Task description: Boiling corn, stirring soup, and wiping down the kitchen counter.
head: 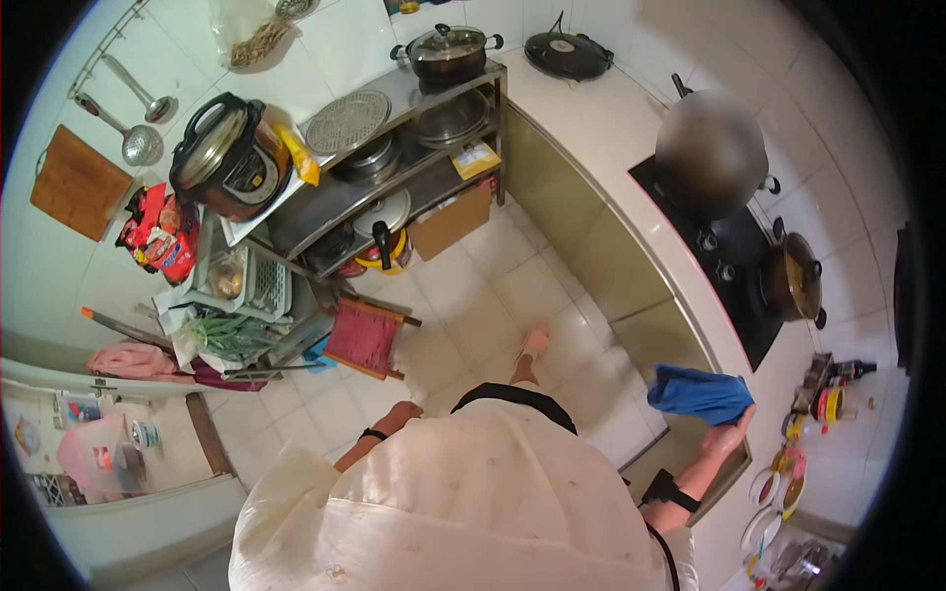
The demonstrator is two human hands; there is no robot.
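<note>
A blue cloth [698, 395] is in my right hand [726, 436], beside the edge of the white countertop [591, 173]. The cloth hangs in folds over the counter's front edge, and part of my fingers is hidden by it. My left hand [401, 417] hangs low at my side above the tiled floor [436, 332]. Its fingers are partly hidden, and I see nothing in it. A black gas stove [728, 273] lies in the counter beyond the cloth. On it stand a blurred wok or pan [709, 151] and a brown lidded pot [794, 281].
A metal shelf rack [318, 229] holds an electric pressure cooker [233, 159] and a glass-lidded pot [447, 55]. A red folding stool [363, 337] stands on the floor. Condiment bottles [831, 404] and small bowls [765, 487] line the right counter. A black electric pan [567, 55] rests farther back.
</note>
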